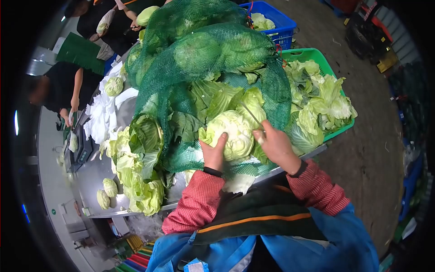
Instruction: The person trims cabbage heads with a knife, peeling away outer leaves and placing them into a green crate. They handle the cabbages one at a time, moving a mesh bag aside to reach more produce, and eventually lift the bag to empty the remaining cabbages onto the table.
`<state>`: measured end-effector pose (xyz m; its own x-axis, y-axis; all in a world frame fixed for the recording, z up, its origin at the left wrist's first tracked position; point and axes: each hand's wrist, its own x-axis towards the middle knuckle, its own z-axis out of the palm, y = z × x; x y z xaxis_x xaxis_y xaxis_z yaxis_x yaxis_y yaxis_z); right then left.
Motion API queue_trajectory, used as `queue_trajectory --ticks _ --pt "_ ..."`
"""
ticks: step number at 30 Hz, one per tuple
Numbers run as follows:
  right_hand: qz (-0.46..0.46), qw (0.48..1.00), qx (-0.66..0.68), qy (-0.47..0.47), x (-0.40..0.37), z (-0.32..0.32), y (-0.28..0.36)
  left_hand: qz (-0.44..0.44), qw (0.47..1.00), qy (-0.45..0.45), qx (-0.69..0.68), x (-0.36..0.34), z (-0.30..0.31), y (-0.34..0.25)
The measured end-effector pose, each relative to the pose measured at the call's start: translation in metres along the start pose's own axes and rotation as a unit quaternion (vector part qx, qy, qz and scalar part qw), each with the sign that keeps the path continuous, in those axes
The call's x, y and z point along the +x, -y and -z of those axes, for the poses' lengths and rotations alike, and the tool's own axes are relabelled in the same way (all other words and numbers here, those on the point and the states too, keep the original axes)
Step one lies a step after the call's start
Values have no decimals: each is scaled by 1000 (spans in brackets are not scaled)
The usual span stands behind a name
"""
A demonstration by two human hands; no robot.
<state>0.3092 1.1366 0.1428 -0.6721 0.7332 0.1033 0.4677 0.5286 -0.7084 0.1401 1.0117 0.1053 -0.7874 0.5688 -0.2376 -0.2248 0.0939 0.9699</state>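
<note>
A pale green cabbage [234, 136] rests on green mesh netting at the front of the metal table. My left hand [212, 155] grips its near left side, thumb on top. In my right hand [277, 146] is a thin knife [252, 114], its blade pointing up and left above the cabbage's right side. Loose outer leaves [217, 99] lie just behind the cabbage. Beyond them, green mesh sacks [181, 75] hold several more cabbages.
Leaves fill a green crate [337, 77] at the right, with a blue crate [283, 27] behind it. More leaves [136, 174] pile at left, near two small cabbages [110, 187], white bags [102, 113] and a scale [84, 152]. Other people work along the far left side.
</note>
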Motion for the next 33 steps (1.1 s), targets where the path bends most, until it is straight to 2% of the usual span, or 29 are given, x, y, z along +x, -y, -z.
queue_trajectory --ticks 3,5,8,9,12,13,15,16,17,19,20,22,24,25,27,28,29,32,33 --pt "54 994 -97 -7 21 -7 14 -11 1000 23 1 -9 -2 -6" --pt "96 984 -150 -10 38 -19 -2 8 999 41 -25 -14 0 -15" --pt "22 995 -87 39 56 -5 -6 37 993 69 -92 -16 13 -20" --pt "-14 997 -75 22 59 0 -6 44 988 78 -123 -17 18 -23" --pt "-20 994 -96 52 60 -10 -47 91 956 119 -253 -26 20 -36" --pt "-36 987 -118 100 53 -11 -49 118 934 133 -310 -24 22 -34" --pt "-59 991 -87 86 46 -11 -46 161 892 137 -399 -22 19 -41" --pt "-69 992 -72 75 47 -7 -41 119 915 121 -366 -18 19 -42" --pt "-91 995 19 30 47 -1 -37 78 934 104 -332 -13 19 -41" --pt "-163 970 160 82 50 24 8 7 961 80 -265 -9 15 -44" --pt "-201 946 230 105 48 31 21 0 962 71 -264 -11 11 -44" --pt "12 985 169 -27 41 -5 8 -16 963 55 -263 -13 0 -45" --pt "-122 948 276 103 27 14 15 6 959 65 -275 -9 1 -44" --pt "-174 932 300 105 20 23 18 19 957 67 -280 -8 5 -43" --pt "-67 977 199 35 5 -6 -35 108 924 98 -352 -6 14 -42" --pt "-10 989 146 -1 7 -5 -35 151 902 114 -388 -4 17 -43" --pt "-204 943 239 110 5 6 -39 163 905 123 -372 -4 18 -46" --pt "-188 873 432 126 30 43 -16 196 899 207 -334 13 29 -58" --pt "-174 832 489 197 37 55 -3 208 909 226 -281 18 34 -63"
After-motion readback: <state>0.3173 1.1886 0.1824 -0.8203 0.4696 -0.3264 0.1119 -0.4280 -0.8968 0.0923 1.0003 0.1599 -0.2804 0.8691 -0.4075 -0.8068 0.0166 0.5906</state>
